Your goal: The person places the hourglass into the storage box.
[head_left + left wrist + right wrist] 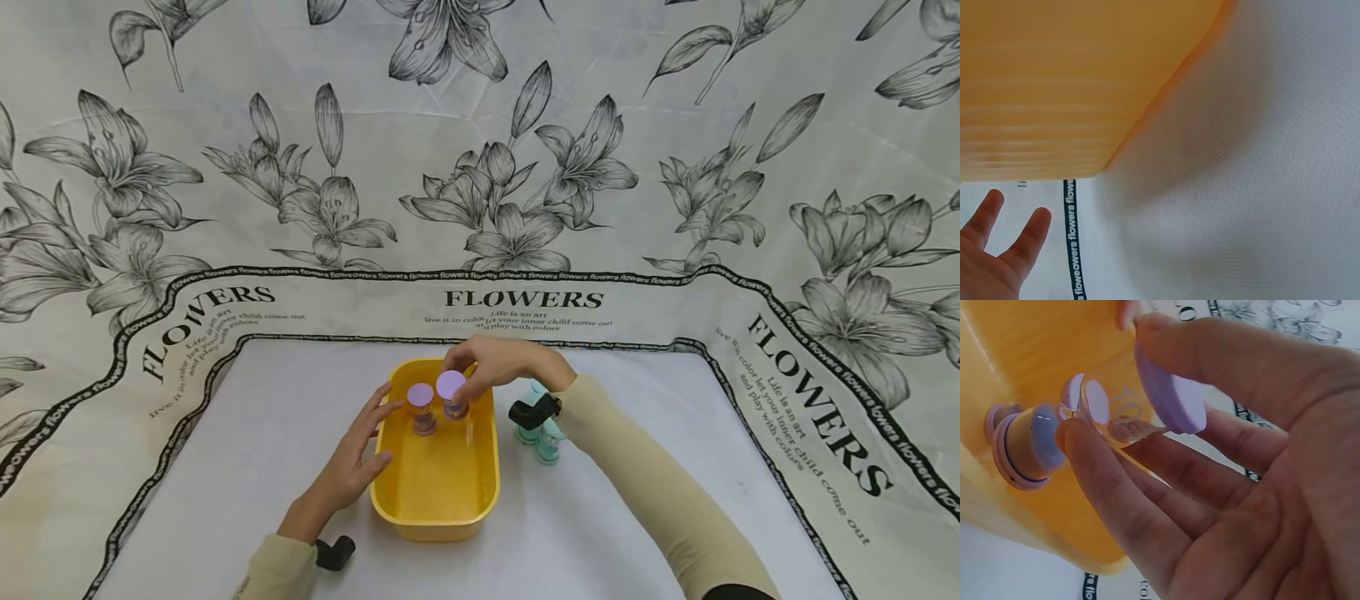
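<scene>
My right hand (491, 367) pinches a purple-capped hourglass (452, 387) by its upper part, over the far right part of a yellow plastic tub (435, 531). In the right wrist view, the thumb and fingers lie around the clear upper bulb of this hourglass (1125, 403), beside its purple cap. A second purple hourglass (422, 410) stands upright in the tub, just left of the held one. Spread fingers of my left hand (352, 462) rest at the tub's left rim. In the left wrist view, two fingers (1029, 240) show beside the tub's outer wall (1072, 94).
Teal hourglasses (547, 450) stand on the white table (622, 533) right of the tub, partly hidden by the right wrist and its black camera (534, 411). Behind the table rises a cloth (360, 308) printed with flowers and lettering.
</scene>
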`<state>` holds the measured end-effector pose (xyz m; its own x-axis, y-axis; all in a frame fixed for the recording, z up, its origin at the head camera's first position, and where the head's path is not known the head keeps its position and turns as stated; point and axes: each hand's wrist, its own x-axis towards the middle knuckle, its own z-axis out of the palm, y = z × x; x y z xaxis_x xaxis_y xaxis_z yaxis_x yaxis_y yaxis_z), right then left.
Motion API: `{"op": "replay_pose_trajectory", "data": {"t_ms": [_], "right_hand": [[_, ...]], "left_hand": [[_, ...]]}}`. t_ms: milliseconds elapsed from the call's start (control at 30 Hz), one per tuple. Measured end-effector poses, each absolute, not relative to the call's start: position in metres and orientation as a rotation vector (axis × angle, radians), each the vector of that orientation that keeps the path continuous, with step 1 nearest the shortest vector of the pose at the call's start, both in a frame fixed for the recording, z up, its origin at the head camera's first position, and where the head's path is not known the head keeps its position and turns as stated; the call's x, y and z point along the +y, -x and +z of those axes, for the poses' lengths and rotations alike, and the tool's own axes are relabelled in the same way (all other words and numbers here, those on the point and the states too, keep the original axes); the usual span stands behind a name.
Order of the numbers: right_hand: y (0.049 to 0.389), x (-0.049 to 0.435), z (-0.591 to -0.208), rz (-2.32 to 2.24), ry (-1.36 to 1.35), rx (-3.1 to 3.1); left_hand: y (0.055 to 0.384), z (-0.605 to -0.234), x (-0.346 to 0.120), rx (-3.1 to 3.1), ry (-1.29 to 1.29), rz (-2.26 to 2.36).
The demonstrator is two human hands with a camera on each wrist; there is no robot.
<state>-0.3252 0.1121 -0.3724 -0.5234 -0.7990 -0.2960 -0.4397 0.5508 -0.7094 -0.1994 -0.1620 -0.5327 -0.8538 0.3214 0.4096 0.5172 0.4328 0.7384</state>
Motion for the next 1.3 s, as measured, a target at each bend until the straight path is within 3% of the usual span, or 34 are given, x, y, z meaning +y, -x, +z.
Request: {"op": "replay_pose_trajectory", "data": {"t_ms": [1300], "right_hand": [[0.333, 0.078, -0.410, -0.394, 0.930, 2.232]], "left_hand": [[0.200, -0.535, -0.164, -2.475, 0.751, -1.354]]}}
